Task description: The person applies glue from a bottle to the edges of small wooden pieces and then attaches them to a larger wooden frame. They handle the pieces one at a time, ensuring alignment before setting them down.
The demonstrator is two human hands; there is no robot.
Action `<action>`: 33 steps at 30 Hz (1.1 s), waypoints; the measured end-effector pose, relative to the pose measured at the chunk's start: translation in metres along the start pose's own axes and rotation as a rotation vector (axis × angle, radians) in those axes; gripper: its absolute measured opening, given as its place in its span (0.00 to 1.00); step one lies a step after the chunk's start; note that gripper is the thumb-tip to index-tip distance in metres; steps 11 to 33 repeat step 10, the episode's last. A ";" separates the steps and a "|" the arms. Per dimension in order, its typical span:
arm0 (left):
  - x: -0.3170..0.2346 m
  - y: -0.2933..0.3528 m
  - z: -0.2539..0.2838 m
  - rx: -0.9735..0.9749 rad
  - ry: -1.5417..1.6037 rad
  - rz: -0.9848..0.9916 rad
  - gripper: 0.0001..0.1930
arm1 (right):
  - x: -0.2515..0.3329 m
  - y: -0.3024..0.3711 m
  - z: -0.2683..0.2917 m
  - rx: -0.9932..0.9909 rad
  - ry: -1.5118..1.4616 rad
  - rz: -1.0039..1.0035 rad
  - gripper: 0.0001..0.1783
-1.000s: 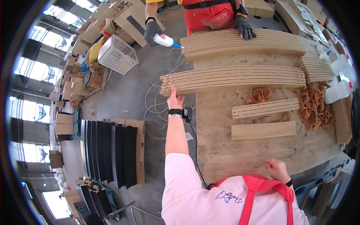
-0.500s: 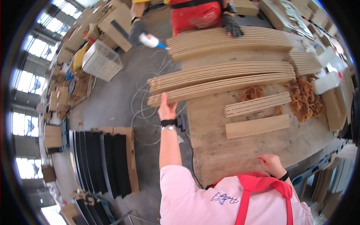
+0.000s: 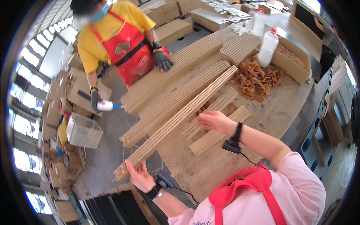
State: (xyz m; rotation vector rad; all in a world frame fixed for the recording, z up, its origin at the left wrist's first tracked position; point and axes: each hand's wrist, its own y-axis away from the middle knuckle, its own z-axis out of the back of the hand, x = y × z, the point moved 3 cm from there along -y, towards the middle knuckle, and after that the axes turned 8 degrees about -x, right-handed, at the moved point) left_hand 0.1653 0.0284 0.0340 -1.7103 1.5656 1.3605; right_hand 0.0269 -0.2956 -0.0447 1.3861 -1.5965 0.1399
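My left hand (image 3: 140,176) grips the near-left end of a long bundle of narrow wooden strips (image 3: 176,120), thumb on the near side, fingers partly hidden. This bundle lies slanted over the table, its left end past the edge. Above the short grooved wooden strips (image 3: 227,97) and a plain flat board (image 3: 205,145) is my right hand (image 3: 215,122), fingers loosely bent and apparently holding nothing. A second long stack of strips (image 3: 176,101) lies just beyond the bundle. Farther off, a co-worker's gloved hand (image 3: 163,60) touches a wider stack (image 3: 197,54).
The co-worker's other gloved hand (image 3: 96,100) holds a white squeeze bottle (image 3: 105,105) with a blue nozzle. Brown rubber bands (image 3: 258,80) are heaped beside a red-capped bottle (image 3: 268,48) and a cardboard box (image 3: 303,65). Dark panels (image 3: 116,210) stand left of the table (image 3: 174,167).
The view has turned, showing more of the co-worker. My left hand has drawn the bundle's left end nearer, apart from the second stack. My right hand has come up from the near edge over the short strips.
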 end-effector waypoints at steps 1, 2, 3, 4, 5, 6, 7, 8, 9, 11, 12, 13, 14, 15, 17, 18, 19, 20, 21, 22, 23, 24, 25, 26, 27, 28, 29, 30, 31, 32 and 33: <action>-0.004 0.012 0.000 -0.036 0.006 -0.021 0.27 | 0.005 -0.012 -0.004 -0.071 -0.131 -0.018 0.28; -0.006 0.019 0.002 -0.028 0.007 -0.049 0.27 | 0.009 -0.022 -0.008 -0.133 -0.263 -0.042 0.28; -0.006 0.030 -0.001 -0.018 0.000 -0.070 0.27 | 0.013 -0.030 -0.002 -0.194 -0.396 -0.068 0.28; -0.008 0.038 0.000 -0.016 -0.001 -0.073 0.27 | 0.011 -0.039 0.005 -0.206 -0.436 -0.052 0.28; -0.009 0.046 0.000 -0.013 -0.001 -0.076 0.27 | 0.009 -0.047 0.012 -0.218 -0.476 -0.035 0.27; -0.009 0.054 -0.002 -0.003 -0.005 -0.083 0.26 | 0.008 -0.052 0.016 -0.227 -0.517 -0.020 0.27; -0.010 0.063 0.002 -0.005 -0.009 -0.089 0.26 | 0.009 -0.049 0.014 -0.173 -0.537 -0.027 0.27; -0.008 0.064 0.006 0.004 0.001 -0.106 0.27 | 0.009 -0.044 0.015 -0.119 -0.557 -0.032 0.28; -0.006 0.065 0.011 0.012 0.022 -0.107 0.29 | 0.012 -0.039 0.015 -0.065 -0.565 -0.034 0.29; -0.005 0.066 0.017 0.022 0.042 -0.106 0.31 | 0.021 -0.039 0.017 -0.055 -0.565 -0.017 0.29; -0.005 0.066 0.017 0.022 0.042 -0.106 0.31 | 0.021 -0.039 0.017 -0.055 -0.565 -0.017 0.29; -0.005 0.066 0.017 0.022 0.042 -0.106 0.31 | 0.021 -0.039 0.017 -0.055 -0.565 -0.017 0.29; -0.005 0.066 0.017 0.022 0.042 -0.106 0.31 | 0.021 -0.039 0.017 -0.055 -0.565 -0.017 0.29; -0.005 0.066 0.017 0.022 0.042 -0.106 0.31 | 0.021 -0.039 0.017 -0.055 -0.565 -0.017 0.29; -0.005 0.066 0.017 0.022 0.042 -0.106 0.31 | 0.021 -0.039 0.017 -0.055 -0.565 -0.017 0.29; -0.005 0.066 0.017 0.022 0.042 -0.106 0.31 | 0.021 -0.039 0.017 -0.055 -0.565 -0.017 0.29; -0.005 0.066 0.017 0.022 0.042 -0.106 0.31 | 0.021 -0.039 0.017 -0.055 -0.565 -0.017 0.29; -0.005 0.066 0.017 0.022 0.042 -0.106 0.31 | 0.021 -0.039 0.017 -0.055 -0.565 -0.017 0.29; -0.005 0.066 0.017 0.022 0.042 -0.106 0.31 | 0.021 -0.039 0.017 -0.055 -0.565 -0.017 0.29; -0.005 0.066 0.017 0.022 0.042 -0.106 0.31 | 0.021 -0.039 0.017 -0.055 -0.565 -0.017 0.29; -0.005 0.066 0.017 0.022 0.042 -0.106 0.31 | 0.021 -0.039 0.017 -0.055 -0.565 -0.017 0.29; -0.005 0.066 0.017 0.022 0.042 -0.106 0.31 | 0.021 -0.039 0.017 -0.055 -0.565 -0.017 0.29; -0.005 0.066 0.017 0.022 0.042 -0.106 0.31 | 0.021 -0.039 0.017 -0.055 -0.565 -0.017 0.29; -0.005 0.066 0.017 0.022 0.042 -0.106 0.31 | 0.021 -0.039 0.017 -0.055 -0.565 -0.017 0.29; -0.005 0.066 0.017 0.022 0.042 -0.106 0.31 | 0.021 -0.039 0.017 -0.055 -0.565 -0.017 0.29; -0.005 0.066 0.017 0.022 0.042 -0.106 0.31 | 0.021 -0.039 0.017 -0.055 -0.565 -0.017 0.29; -0.005 0.066 0.017 0.022 0.042 -0.106 0.31 | 0.021 -0.039 0.017 -0.055 -0.565 -0.017 0.29; -0.005 0.066 0.017 0.022 0.042 -0.106 0.31 | 0.021 -0.039 0.017 -0.055 -0.565 -0.017 0.29; -0.005 0.066 0.017 0.022 0.042 -0.106 0.31 | 0.021 -0.039 0.017 -0.055 -0.565 -0.017 0.29; -0.005 0.066 0.017 0.022 0.042 -0.106 0.31 | 0.021 -0.039 0.017 -0.055 -0.565 -0.017 0.29; -0.005 0.066 0.017 0.022 0.042 -0.106 0.31 | 0.021 -0.039 0.017 -0.055 -0.565 -0.017 0.29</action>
